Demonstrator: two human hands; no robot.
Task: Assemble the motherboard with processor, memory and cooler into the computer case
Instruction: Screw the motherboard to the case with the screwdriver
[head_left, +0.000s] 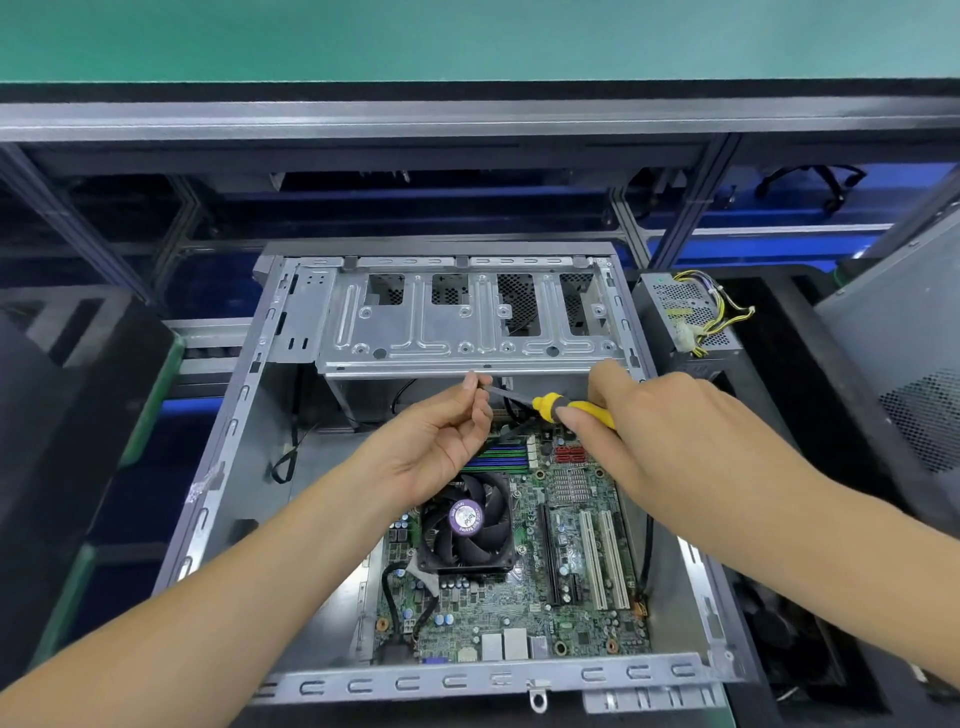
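Evidently screw-fastening: at frame centre, right hand (670, 426) grips the screwdriver (571, 408), left hand (441, 441) pinches its tip; next, seat it on the motherboard (571, 571).

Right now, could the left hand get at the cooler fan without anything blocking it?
Probably yes. The left hand hovers just above the fan, whose top is uncovered in the open case. But its fingers pinch the screwdriver tip, so it would have to let go first.

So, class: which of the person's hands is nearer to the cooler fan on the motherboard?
Left. The left hand hovers just above the cooler fan, pinching the screwdriver's tip. The right hand grips the yellow handle, further up and to the right.
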